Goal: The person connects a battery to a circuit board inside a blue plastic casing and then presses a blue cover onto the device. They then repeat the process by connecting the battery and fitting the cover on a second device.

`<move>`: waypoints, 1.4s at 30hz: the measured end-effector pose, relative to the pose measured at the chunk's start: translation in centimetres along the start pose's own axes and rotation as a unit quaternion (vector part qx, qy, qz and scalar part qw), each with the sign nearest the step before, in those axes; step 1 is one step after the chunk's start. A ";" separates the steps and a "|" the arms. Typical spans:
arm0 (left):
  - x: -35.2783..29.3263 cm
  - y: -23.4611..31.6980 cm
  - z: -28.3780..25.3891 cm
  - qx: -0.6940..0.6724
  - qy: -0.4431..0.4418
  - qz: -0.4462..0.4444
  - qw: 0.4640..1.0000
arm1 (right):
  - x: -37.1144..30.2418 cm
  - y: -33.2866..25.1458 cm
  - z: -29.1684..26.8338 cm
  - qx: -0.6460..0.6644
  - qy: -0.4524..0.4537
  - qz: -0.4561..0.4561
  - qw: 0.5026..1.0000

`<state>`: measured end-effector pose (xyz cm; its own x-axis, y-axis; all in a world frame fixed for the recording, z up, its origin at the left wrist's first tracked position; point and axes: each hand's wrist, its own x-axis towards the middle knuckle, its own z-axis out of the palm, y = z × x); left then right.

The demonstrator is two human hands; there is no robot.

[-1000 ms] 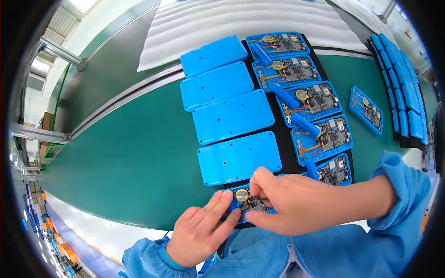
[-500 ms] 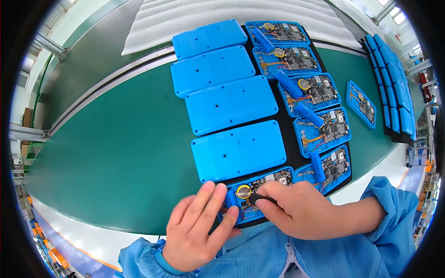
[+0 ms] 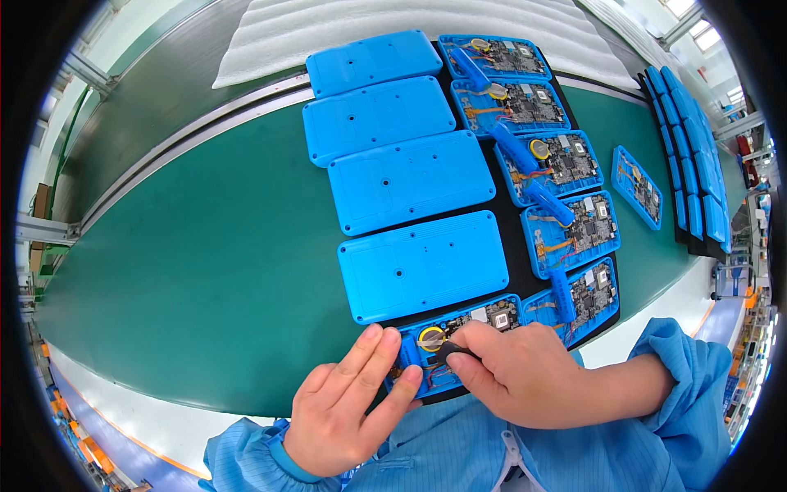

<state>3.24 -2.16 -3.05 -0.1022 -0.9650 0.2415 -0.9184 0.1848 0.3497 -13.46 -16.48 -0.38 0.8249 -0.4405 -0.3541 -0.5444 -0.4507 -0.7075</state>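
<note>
An open blue device case [image 3: 447, 381] lies nearest me, with a circuit board [image 3: 496, 314], a yellow-rimmed coin cell [image 3: 429, 338] and a blue cylindrical battery [image 3: 409, 351] inside. My left hand [image 3: 348, 402] is open at its left end, fingers stretched and thumb apart. The fingertips rest by the case edge and battery, while the thumb touches the battery's near end. My right hand [image 3: 525, 373] is closed round a black-handled tool [image 3: 452, 351]. The tool's pale tip lies over the coin cell; the fingers hide the rest of it and part of the board.
Several closed blue cases [image 3: 422, 266] form a column beyond my hands on a black mat [image 3: 510, 234]. Right of them lie several open cases [image 3: 571, 234] with boards and batteries. A single open case [image 3: 638, 187] and stacked blue covers [image 3: 693, 156] are farther right on the green table [image 3: 205, 271].
The tool's black handle has tilted slightly in my right hand, which has moved a little. My left hand stays at the case's left end. The whole view has shifted slightly.
</note>
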 end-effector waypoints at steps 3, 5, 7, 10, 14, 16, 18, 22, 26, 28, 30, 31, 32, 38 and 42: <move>0.0 -0.1 0.0 0.002 0.002 0.004 1.000 | 0.1 0.0 -0.1 0.003 -0.010 0.002 1.000; 0.1 -0.1 0.1 0.004 0.002 0.008 1.000 | 0.1 -0.1 -0.2 0.003 -0.014 0.004 1.000; 0.1 -0.1 0.1 0.006 0.002 0.011 1.000 | 0.1 -0.1 -0.2 -0.007 -0.018 0.006 1.000; 0.2 0.0 0.0 0.007 0.003 0.012 1.000 | 0.0 -0.3 -0.2 -0.018 -0.014 0.005 1.000; 0.6 0.1 -0.3 0.061 -0.011 0.024 0.998 | 0.2 -0.3 -0.2 -0.027 -0.007 -0.003 1.000; 0.7 0.4 -0.6 0.088 -0.015 0.037 0.995 | 0.2 -0.5 -0.1 -0.052 -0.016 -0.004 0.999; 0.7 1.2 -0.7 0.118 -0.052 0.008 0.992 | 0.2 -0.3 -0.1 -0.052 -0.011 -0.017 0.998; 1.1 2.1 -0.9 0.123 -0.060 -0.015 0.990 | 0.2 -0.3 -1.0 -0.079 -0.012 -0.033 0.996; 1.4 2.3 -1.6 0.130 -0.078 -0.021 0.988 | -0.3 0.5 -2.7 -0.012 0.056 -0.084 0.995; 1.2 2.3 -1.3 0.097 -0.075 -0.035 0.992 | -0.4 1.7 -2.4 -0.021 0.067 -0.151 0.986; 0.9 2.1 -0.7 0.064 -0.044 -0.044 0.996 | -0.4 2.4 -1.9 -0.030 0.079 -0.214 0.973; 0.9 2.2 -0.6 0.066 -0.045 -0.043 0.996 | -0.5 2.4 -1.6 -0.082 0.071 -0.241 0.964; 0.8 2.3 -0.5 0.060 -0.039 -0.057 0.996 | -0.5 2.5 -1.3 -0.133 0.063 -0.267 0.952; 0.6 1.9 0.1 0.067 -0.012 -0.055 0.996 | 1.5 2.2 0.3 -0.146 0.106 -0.276 0.944; 0.8 1.9 -0.3 0.029 -0.005 -0.066 0.997 | 1.5 1.3 0.3 -0.161 0.093 -0.224 0.957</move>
<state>1.56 -2.51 -1.92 0.0183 -0.9821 0.1873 -0.9448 0.0443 0.3248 -12.89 -17.55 -2.03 0.9613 -0.2645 0.0775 -0.1858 -0.8296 -0.5266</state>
